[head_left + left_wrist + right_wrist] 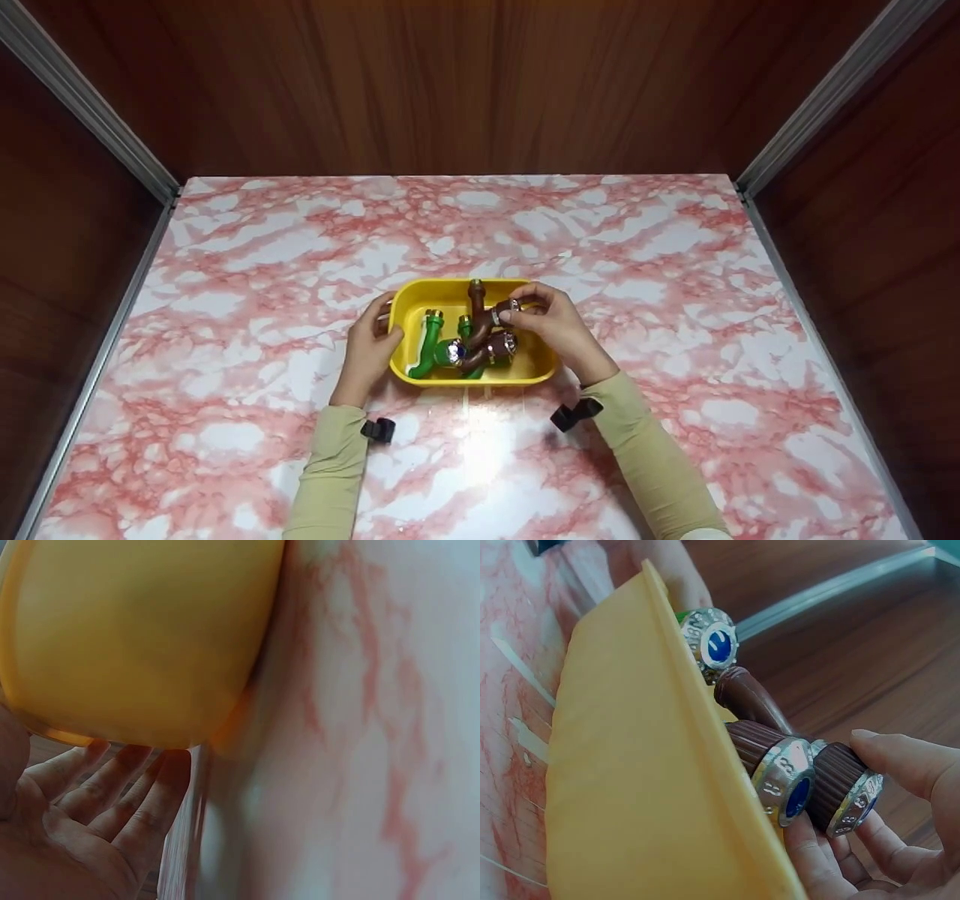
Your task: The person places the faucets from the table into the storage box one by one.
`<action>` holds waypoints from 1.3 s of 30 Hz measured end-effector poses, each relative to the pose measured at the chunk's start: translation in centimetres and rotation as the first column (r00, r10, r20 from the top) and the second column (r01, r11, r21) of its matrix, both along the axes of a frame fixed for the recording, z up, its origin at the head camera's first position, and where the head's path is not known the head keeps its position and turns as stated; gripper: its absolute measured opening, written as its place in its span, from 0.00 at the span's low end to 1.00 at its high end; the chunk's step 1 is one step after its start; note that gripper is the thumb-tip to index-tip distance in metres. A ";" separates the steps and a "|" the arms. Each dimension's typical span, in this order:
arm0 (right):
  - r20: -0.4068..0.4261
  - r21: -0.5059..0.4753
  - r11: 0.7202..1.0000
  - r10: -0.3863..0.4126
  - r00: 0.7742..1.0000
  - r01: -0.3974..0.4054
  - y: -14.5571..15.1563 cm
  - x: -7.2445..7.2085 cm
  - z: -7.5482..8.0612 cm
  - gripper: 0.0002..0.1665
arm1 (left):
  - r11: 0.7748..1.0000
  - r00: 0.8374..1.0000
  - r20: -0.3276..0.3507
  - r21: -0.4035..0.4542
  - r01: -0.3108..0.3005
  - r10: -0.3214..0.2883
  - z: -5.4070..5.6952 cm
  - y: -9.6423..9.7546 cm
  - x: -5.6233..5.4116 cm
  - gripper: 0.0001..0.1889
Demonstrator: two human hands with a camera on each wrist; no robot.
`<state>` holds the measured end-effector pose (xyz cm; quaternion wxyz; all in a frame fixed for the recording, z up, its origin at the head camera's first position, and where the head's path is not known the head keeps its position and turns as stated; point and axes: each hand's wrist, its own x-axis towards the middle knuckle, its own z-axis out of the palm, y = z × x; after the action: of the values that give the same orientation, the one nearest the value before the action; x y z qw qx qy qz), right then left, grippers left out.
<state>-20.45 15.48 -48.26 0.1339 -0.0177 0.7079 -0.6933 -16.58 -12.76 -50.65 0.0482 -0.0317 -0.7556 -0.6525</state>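
Observation:
A yellow plastic tub (pixel 525 380) holds green and brown plastic taps with silvery, blue-centred knob caps. At the tub's left end, my left hand (pixel 367 352) grips the rim, thumb at the near side and fingers against the outer wall, as the left wrist view shows the fingertips (pixel 176 757) touching it. Over the right part of the tub, my right hand (pixel 559 322) pinches the knob of a brown tap (pixel 478 307) between thumb and fingers. Next to it lies a second brown tap (pixel 746 742). On the left is a green tap (pixel 430 345); another green one is partly hidden.
The tub stands on a pink-and-white marbled table (pixel 480 225). Dark wooden panels (pixel 465 90) with metal edge strips (pixel 97 112) enclose the back and sides. Black straps (pixel 576 414) are on both wrists.

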 end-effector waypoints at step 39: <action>0.036 0.170 0.981 0.093 0.995 -0.098 -0.2 -0.3 -0.5 0.19 | 0.999 1.000 0.010 0.032 -0.011 0.011 -0.2 0.0 -0.1 0.27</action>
<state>-20.71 15.25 -48.78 0.1778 -0.0301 0.7615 -0.6226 -16.68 -12.77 -50.86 0.0483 -0.0235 -0.7453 -0.6646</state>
